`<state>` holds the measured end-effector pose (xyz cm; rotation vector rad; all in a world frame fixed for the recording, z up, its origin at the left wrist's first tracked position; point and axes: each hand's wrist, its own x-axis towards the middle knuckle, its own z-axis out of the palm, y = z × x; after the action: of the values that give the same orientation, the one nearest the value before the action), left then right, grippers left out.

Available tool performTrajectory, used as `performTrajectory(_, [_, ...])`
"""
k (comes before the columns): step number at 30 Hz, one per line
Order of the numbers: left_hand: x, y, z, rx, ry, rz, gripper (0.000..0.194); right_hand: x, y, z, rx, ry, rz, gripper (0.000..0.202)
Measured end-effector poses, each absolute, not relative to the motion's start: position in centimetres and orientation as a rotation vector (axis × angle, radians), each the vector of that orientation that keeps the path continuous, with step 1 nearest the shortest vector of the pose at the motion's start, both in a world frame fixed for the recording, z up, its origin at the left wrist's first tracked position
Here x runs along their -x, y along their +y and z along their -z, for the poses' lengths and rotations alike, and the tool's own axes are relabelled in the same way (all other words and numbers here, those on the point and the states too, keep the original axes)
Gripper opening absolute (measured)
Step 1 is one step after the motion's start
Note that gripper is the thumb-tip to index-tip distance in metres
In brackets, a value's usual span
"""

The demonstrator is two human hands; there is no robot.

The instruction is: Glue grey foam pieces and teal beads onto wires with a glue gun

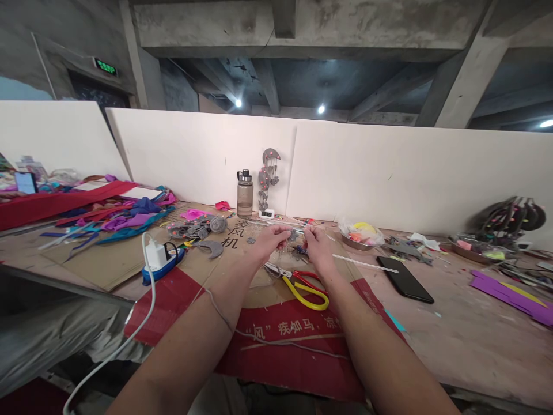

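Observation:
Both hands are raised close together above the cardboard [276, 377], fingers pinched. Between their fingertips shows a small grey felt-like piece [294, 235]. My left hand [272, 239] has its thumb and fingertips closed at the left side of this piece. My right hand [317, 243] pinches just right of it, but what lies between its fingertips is too small to make out. Below the hands lie scissors [306, 294] with one yellow and one red handle. A grey cord [294, 344] runs across the cardboard below my left forearm.
A water bottle [245, 196] stands near the white partition [185, 155], beside a hanging grey moon ornament [271, 155]. Grey felt pieces [196, 227] and a white charger [155, 253] are at left. A black phone [405, 279] and a bowl [356, 242] lie right.

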<state>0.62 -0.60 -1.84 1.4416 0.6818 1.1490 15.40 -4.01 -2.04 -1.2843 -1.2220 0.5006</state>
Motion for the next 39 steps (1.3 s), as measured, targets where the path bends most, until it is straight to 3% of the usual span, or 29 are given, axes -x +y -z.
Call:
performTrajectory(5, [-0.7, -0.4, 1.9, -1.389, 0.652, -1.207, 0.034, -15.2, -4.2, 1.9, 1.114, -1.215, -0.609, 0.013])
performTrajectory(20, [-0.6, -1.0, 1.4, -1.393, 0.556, -1.115, 0.039, -15.3, -3.8, 2.4, 1.176, -1.327, -0.602, 0.021])
performTrajectory(28, [-0.5, -0.5, 1.7, -1.261, 0.628, -1.200, 0.037, -14.8, -4.9, 1.9, 1.222, -1.474, -0.139, 0.012])
performTrajectory(39, [-0.7, -1.0, 1.4, -1.253, 0.587, -1.174, 0.030, -14.5, -5.5, 2.3, 1.279, -1.614, 0.221, 0.005])
